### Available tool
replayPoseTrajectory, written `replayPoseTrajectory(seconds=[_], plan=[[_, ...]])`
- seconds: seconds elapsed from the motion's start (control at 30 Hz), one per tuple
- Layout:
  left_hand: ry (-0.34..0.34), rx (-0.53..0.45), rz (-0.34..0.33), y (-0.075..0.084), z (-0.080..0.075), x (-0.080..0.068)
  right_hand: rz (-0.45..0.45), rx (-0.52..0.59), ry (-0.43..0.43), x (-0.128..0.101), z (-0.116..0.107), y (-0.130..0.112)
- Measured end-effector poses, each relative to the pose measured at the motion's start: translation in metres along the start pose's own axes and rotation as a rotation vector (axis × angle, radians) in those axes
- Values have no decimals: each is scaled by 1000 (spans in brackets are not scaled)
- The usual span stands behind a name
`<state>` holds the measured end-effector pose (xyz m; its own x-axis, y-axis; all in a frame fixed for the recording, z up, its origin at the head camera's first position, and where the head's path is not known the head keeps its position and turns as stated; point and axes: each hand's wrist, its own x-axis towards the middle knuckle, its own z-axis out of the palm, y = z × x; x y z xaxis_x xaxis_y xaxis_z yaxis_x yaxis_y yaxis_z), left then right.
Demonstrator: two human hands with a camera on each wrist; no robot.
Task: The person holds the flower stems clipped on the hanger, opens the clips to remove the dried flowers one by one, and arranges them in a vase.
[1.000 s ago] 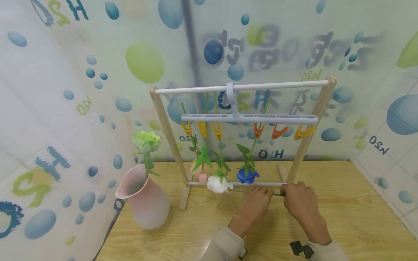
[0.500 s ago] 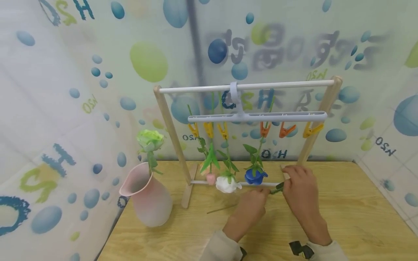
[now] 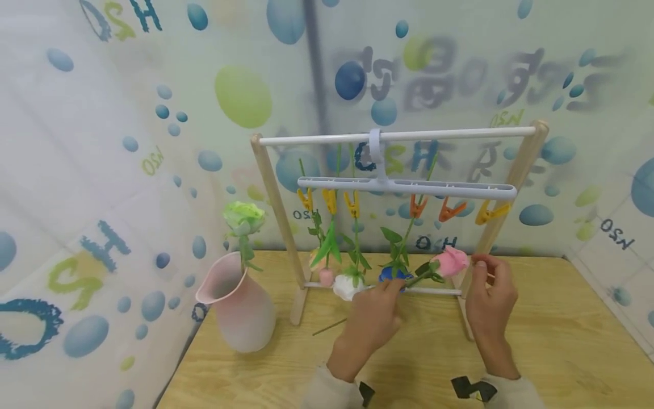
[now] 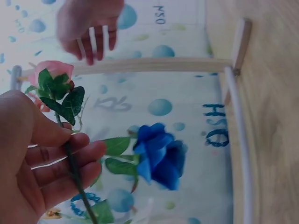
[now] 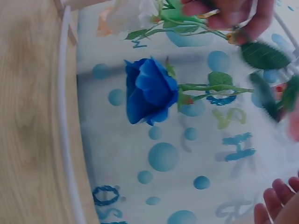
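Pink rose [image 3: 452, 262] lifted; four hanging flowers [image 3: 392, 275]

Rack, vase and flower positions on the table

The rack [image 3: 516, 170] stands on the table [image 3: 562, 341] against the rear wall, with the vase [image 3: 240, 312] to its left holding one flower [image 3: 244, 218]. A clip hanger [image 3: 403, 186] hangs from the rack's top bar; clipped flowers [image 3: 352, 284] hang below it. In front of the rack, the left hand [image 3: 370, 321] holds a stemmed rose [image 3: 449, 262], with the right hand [image 3: 490, 298] to its right.
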<state>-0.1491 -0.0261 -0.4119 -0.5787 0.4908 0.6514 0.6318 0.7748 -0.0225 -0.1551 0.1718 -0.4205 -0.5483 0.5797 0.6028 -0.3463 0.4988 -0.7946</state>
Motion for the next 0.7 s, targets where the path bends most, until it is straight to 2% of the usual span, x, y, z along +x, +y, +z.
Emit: replayPoseTrajectory(seconds=[0.13,0.37,0.5,0.7], plan=[[142,-47,-16,-8,-15,4,47,-24,-127,-6,8,4],[334,-73,-14,-17,-40,13,3,-9,-378,-20,37,6],[419,-74,-4,-21,-48,16,17,40,-436,-25,52,2],[472,-50,-33,-27,-54,14,45,43,-482,-26,65,2]])
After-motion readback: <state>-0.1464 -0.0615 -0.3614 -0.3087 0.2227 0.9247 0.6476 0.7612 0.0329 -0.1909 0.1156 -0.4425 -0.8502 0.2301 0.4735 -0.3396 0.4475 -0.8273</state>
